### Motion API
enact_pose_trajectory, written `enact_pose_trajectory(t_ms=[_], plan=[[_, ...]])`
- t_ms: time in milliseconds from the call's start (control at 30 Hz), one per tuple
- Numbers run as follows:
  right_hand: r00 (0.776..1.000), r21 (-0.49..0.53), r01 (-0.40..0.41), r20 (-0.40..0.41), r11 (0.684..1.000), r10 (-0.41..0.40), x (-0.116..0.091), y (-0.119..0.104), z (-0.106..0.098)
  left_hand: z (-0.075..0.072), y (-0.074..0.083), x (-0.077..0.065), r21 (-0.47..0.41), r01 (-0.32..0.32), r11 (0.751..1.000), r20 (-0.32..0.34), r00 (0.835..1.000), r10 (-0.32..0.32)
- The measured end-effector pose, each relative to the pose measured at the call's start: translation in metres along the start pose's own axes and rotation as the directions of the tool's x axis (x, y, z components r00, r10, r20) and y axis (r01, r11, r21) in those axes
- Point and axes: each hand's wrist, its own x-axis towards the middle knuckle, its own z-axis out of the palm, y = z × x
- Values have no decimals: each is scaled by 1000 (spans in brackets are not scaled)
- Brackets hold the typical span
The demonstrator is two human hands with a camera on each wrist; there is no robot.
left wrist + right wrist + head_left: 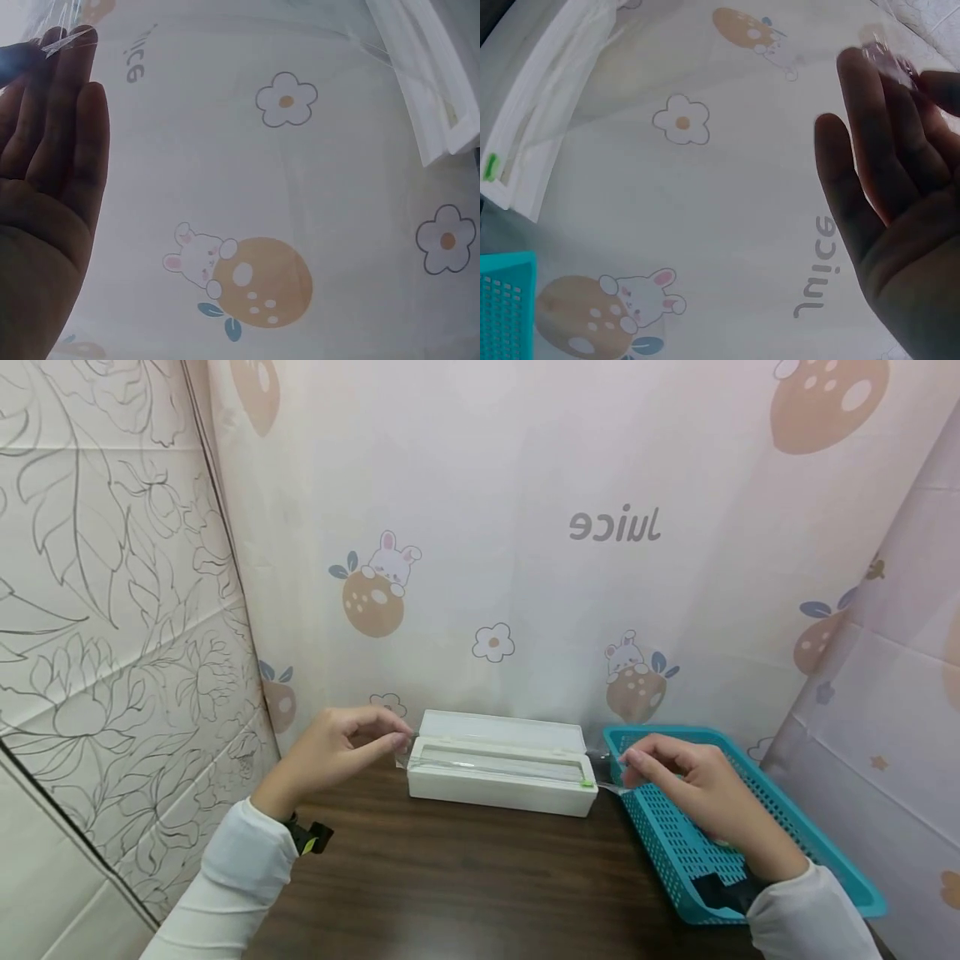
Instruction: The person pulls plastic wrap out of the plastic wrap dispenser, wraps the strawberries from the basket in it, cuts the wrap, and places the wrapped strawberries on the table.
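A long white cling film box (498, 789) stands on the table with its lid (502, 730) tipped up behind it. Clear cling film (889, 64) stretches across its front, from one hand to the other. At the box's left end, my left hand (341, 747) pinches one side of the film between thumb and fingertips. My right hand (693, 785) pinches the other side, beyond the box's right end and over the basket. In the left wrist view, the film (69, 39) gathers in creases at the fingertips. A small green piece (587, 783) sits at the box's right front corner.
On the right lies a teal plastic basket (667, 868), its far end close to the box. The tabletop (465, 877) is dark wood. Printed curtains (525, 568) hang right behind the box and along both sides.
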Motion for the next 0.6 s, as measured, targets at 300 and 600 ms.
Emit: enact_pose_trajectory(t_ms=[300,600], plan=[[990,58,13,142,998,-22,-10,6,7,8,-9,-18,16,57,998,74,996,-58],[970,181,-34,241,983,-11,-18,12,14,16,-13,-29,-22,128,992,135,983,-124]])
